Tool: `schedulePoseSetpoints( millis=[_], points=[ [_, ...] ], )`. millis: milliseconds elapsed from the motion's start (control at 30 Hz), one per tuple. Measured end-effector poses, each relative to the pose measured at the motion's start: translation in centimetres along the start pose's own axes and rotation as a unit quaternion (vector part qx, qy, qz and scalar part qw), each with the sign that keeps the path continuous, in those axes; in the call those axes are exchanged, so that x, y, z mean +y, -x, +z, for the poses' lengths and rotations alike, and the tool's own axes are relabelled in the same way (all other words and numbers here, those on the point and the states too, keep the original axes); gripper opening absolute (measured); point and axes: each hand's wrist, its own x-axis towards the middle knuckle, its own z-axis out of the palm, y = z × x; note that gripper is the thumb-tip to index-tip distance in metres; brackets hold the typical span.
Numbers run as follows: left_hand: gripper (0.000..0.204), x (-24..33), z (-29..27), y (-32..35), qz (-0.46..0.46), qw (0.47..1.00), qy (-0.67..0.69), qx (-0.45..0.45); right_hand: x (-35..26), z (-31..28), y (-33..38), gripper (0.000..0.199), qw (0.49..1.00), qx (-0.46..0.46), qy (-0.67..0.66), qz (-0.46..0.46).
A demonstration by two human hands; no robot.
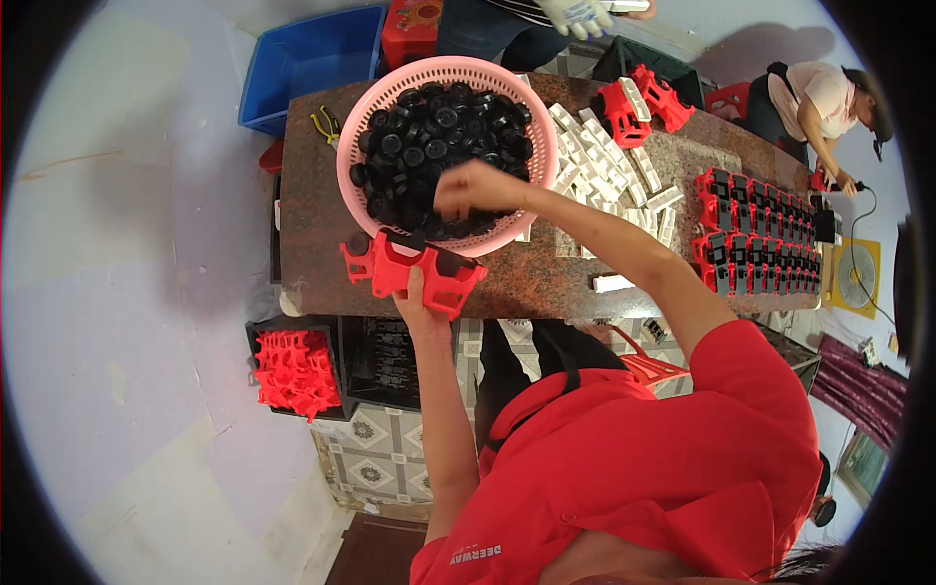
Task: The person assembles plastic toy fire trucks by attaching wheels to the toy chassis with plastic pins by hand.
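Note:
My left hand (423,317) is closed round a red plastic frame (395,270), held up at the front rim of a pink basket (349,161). The frame looks like a toy vehicle body, with black parts on it and a black round piece at its left end. Small black wheels (413,156) heap the basket. My right hand (478,190) is over the front right of the heap, fingers bent down and smeared by motion. Whether it grips a wheel cannot be made out.
White plastic strips (595,161) are piled right of the basket, with red frames (624,112) behind. Rows of red-and-black assemblies (751,234) stand farther right. Pliers (327,125) lie left. A crate of red frames (295,370) sits below the table. Two people work nearby, one wearing a glove (577,14).

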Motion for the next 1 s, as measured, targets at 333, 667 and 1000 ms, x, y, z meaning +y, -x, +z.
schedulePoseSetpoints(
  millis=[333, 667, 1000],
  points=[
    [0.050, 0.4, -0.8, 0.4, -0.064, 0.986, 0.145, -0.045, 5.2, -4.4, 1.4, 0.031, 0.775, 0.308, 0.550, -0.041],
    [0.052, 1.7, 4.0, 1.7, -0.084, 0.995, 0.032, -0.050, -6.1, 4.9, 8.8, 0.025, 0.979, 0.201, -0.001, -0.020],
    [0.061, 1.9, 4.3, 2.5, -0.080, 0.990, -0.026, -0.113, -5.8, 4.4, 11.0, 0.032, 0.973, 0.197, 0.117, -0.018]
  ],
)
